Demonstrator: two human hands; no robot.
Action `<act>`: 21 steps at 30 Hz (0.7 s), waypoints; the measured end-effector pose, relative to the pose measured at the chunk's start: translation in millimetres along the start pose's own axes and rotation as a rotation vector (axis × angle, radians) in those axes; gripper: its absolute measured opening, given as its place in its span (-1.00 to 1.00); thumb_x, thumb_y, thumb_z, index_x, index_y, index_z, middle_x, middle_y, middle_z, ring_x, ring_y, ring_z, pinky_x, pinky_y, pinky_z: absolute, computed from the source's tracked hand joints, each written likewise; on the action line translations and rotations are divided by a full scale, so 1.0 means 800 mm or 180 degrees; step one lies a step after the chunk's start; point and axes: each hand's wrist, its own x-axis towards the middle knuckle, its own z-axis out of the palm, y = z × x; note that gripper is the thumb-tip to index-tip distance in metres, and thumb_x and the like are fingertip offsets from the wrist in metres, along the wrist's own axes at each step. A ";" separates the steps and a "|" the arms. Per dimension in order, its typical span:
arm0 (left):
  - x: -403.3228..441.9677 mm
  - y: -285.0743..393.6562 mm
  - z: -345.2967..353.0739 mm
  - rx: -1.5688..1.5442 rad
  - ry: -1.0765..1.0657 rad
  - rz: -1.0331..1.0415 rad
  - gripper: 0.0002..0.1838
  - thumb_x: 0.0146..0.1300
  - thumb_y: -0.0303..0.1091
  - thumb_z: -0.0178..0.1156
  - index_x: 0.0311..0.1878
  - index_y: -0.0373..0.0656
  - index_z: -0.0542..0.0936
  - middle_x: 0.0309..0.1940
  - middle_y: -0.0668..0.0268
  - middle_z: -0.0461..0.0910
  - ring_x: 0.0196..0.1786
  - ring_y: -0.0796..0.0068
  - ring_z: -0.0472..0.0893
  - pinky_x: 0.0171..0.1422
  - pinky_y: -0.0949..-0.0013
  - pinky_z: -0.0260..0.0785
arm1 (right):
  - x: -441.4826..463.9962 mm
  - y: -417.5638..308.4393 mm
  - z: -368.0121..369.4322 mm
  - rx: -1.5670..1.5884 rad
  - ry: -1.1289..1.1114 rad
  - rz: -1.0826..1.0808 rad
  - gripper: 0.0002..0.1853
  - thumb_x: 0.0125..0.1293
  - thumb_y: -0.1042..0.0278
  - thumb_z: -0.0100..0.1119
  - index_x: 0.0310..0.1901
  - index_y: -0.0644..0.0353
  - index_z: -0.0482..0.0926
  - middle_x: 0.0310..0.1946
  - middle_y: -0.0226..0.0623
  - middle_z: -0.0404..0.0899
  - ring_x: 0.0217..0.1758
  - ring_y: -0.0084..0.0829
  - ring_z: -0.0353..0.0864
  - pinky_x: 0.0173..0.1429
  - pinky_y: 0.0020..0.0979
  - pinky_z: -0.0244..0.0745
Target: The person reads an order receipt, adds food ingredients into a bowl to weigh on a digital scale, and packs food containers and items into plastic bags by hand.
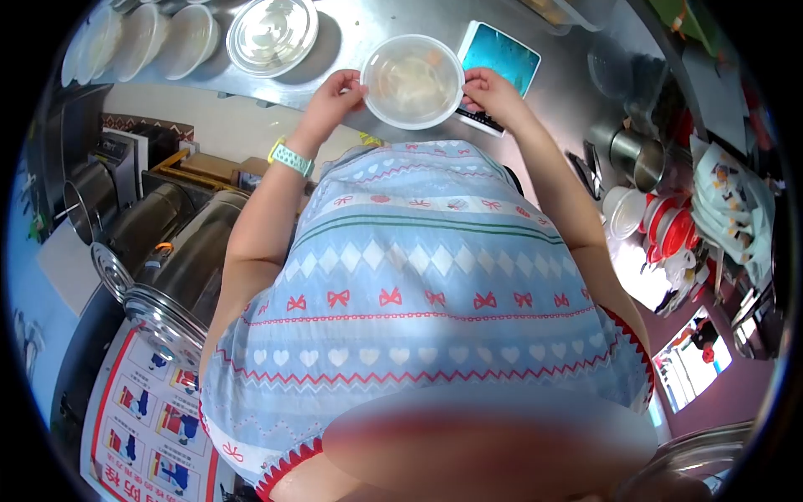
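Between my two hands is a round translucent plastic bowl [411, 84] with pale, cloudy-looking contents that I cannot make out. The fingers of my left hand [339, 94] pinch its left rim. On the opposite side, my right hand [492, 96] grips the right rim. A tablet [502, 58] with a blue-green screen lies just behind my right hand. To the left of the bowl, a round container with a clear lid [273, 35] rests on the metal counter [339, 25].
Several translucent bowls [191, 42] stand in a row at the far left of the counter. Large metal pots [180, 251] are below on my left. On the right are a steel pot [637, 159], red-and-white containers [669, 226] and plastic bags [728, 192].
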 end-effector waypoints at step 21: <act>-0.005 -0.080 0.081 -0.0814 -0.0510 -0.0049 -0.67 0.38 -0.50 0.14 0.11 -0.34 0.29 -0.21 0.26 0.50 -0.14 0.48 0.59 0.06 0.45 0.55 | -0.047 0.122 0.135 0.2819 0.0435 -0.0042 -0.79 0.43 0.36 0.13 -0.01 0.25 0.43 -0.14 -0.21 0.58 -0.11 -0.43 0.61 0.04 -0.41 0.59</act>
